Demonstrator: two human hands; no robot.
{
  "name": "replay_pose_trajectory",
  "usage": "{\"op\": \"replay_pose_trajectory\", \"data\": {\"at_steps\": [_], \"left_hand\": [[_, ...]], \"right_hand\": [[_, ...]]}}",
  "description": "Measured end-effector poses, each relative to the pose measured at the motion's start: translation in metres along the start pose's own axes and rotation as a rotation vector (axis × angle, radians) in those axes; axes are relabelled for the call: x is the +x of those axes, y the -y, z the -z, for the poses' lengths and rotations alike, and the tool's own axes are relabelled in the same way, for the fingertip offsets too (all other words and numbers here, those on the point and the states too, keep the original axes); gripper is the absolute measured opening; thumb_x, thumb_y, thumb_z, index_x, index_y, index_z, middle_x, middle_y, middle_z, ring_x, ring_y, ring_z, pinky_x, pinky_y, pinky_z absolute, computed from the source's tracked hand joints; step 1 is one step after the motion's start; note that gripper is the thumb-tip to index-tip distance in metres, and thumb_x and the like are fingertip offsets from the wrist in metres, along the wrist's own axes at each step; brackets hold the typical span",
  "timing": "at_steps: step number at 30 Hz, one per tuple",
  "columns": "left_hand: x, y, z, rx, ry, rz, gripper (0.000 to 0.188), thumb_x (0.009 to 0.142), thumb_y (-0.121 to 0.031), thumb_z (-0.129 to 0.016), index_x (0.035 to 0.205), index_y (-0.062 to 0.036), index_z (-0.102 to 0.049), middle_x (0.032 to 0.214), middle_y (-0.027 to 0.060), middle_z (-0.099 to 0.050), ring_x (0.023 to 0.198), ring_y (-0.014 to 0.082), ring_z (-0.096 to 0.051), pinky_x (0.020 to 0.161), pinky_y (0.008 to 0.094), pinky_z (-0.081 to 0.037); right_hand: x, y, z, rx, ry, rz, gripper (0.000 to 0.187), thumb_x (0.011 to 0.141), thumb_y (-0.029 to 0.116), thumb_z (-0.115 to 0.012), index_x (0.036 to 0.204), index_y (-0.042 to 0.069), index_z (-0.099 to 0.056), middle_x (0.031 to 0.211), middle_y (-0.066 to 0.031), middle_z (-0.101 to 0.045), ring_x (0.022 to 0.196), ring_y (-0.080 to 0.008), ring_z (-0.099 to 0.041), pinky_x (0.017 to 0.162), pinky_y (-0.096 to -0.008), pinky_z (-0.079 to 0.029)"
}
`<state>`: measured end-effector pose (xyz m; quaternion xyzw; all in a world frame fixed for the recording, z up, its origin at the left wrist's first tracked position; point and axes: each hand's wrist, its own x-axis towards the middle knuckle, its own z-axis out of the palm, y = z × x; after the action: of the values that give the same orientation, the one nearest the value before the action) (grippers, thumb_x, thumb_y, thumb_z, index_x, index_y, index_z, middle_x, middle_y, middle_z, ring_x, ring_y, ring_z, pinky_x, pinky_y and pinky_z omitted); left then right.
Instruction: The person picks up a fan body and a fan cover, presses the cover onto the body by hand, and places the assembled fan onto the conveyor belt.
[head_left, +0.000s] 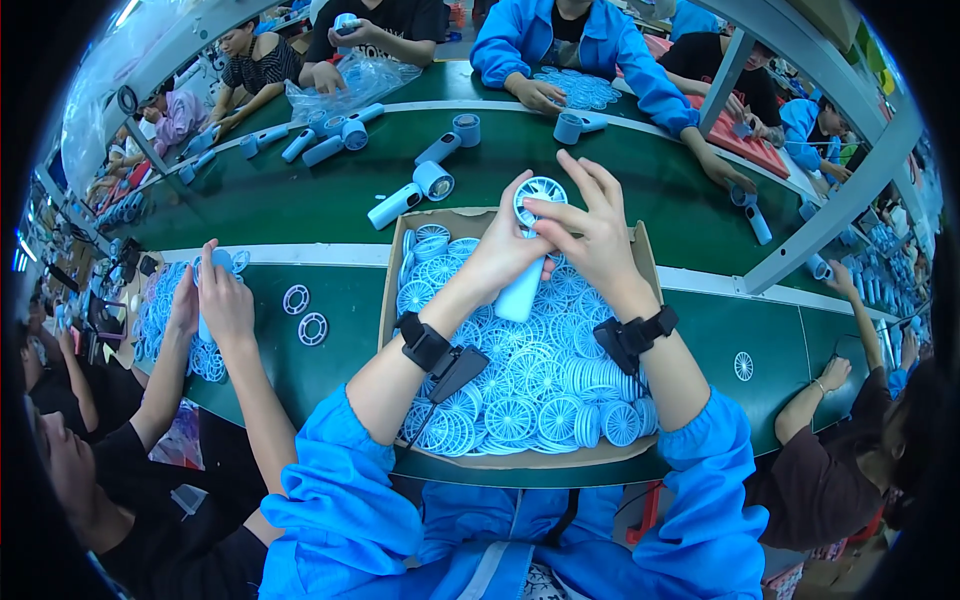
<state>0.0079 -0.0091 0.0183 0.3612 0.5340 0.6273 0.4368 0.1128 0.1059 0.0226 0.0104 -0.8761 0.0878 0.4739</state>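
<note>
A light-blue handheld fan point(520, 292) is held up over the box in front of me, its handle slanting down toward me. My left hand point(499, 252) is closed round the fan just below its head. My right hand point(596, 236) has its thumb and a finger on the round spoked grille point(540, 190) at the fan head, with other fingers stretched upward. Beneath both hands stands a cardboard box point(648, 262), heaped with round light-blue spoked fan grilles point(511, 418). Both my wrists wear black straps with small devices.
Several fans lie on the green conveyor point(560, 225) ahead, the nearest a fan point(412, 195) beyond the box. A metal post point(835, 205) slants at right. Two rings point(312, 328) and a single grille point(743, 366) flank the box. Co-workers sit left, right and opposite.
</note>
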Motion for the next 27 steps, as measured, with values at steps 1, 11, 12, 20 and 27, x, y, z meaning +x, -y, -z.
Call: {"op": "replay_pose_trajectory", "data": {"at_steps": [1, 11, 12, 20, 27], "left_hand": [[0.0, -0.001, 0.0, 0.003, 0.006, -0.004, 0.087, 0.086, 0.0, -0.055, 0.149, -0.0188, 0.002, 0.105, 0.0123, -0.056, 0.068, 0.0169, -0.062, 0.059, 0.0299, -0.054], [-0.001, 0.004, -0.005, 0.148, -0.025, -0.196, 0.06, 0.1, -0.033, -0.036, 0.15, -0.0267, -0.003, 0.097, 0.0106, -0.056, 0.065, 0.0156, -0.058, 0.055, 0.0283, -0.051], [-0.002, 0.003, -0.006, 0.123, -0.052, -0.205, 0.058, 0.101, -0.028, -0.035, 0.15, -0.0238, -0.005, 0.094, 0.0105, -0.057, 0.061, 0.0134, -0.057, 0.052, 0.0265, -0.049], [-0.003, -0.006, -0.01, 0.19, 0.023, -0.167, 0.061, 0.097, -0.028, -0.043, 0.149, -0.0238, -0.012, 0.087, 0.0086, -0.055, 0.058, 0.0124, -0.055, 0.049, 0.0247, -0.047], [0.0, -0.005, -0.015, 0.24, -0.047, -0.246, 0.073, 0.086, -0.009, -0.062, 0.145, -0.0185, -0.02, 0.099, 0.0076, -0.054, 0.057, 0.0097, -0.055, 0.045, 0.0233, -0.046]], "right_hand": [[0.002, -0.005, 0.003, 0.011, 0.022, -0.026, 0.029, 0.077, 0.013, -0.07, 0.106, 0.016, -0.072, 0.127, -0.0084, -0.056, 0.109, -0.0289, -0.051, 0.09, -0.0387, -0.045], [-0.001, 0.0, 0.003, 1.311, 0.096, -0.899, 0.052, 0.09, 0.012, -0.06, 0.138, 0.011, -0.039, 0.105, -0.0087, -0.058, 0.089, -0.0126, -0.056, 0.073, -0.0262, -0.048], [0.0, 0.002, 0.001, 1.269, 0.105, -0.877, 0.052, 0.09, 0.011, -0.06, 0.137, 0.01, -0.04, 0.103, -0.0082, -0.058, 0.088, -0.0121, -0.056, 0.072, -0.0256, -0.048], [-0.004, -0.003, 0.01, 1.277, 0.08, -0.913, 0.035, 0.095, 0.022, -0.055, 0.128, 0.008, -0.052, 0.106, -0.0042, -0.059, 0.092, -0.01, -0.057, 0.073, -0.0251, -0.049], [-0.001, -0.001, 0.001, 1.19, -0.011, -0.791, 0.033, 0.097, 0.025, -0.052, 0.125, 0.008, -0.055, 0.11, -0.0031, -0.058, 0.097, -0.0105, -0.056, 0.08, -0.0256, -0.049]]}}
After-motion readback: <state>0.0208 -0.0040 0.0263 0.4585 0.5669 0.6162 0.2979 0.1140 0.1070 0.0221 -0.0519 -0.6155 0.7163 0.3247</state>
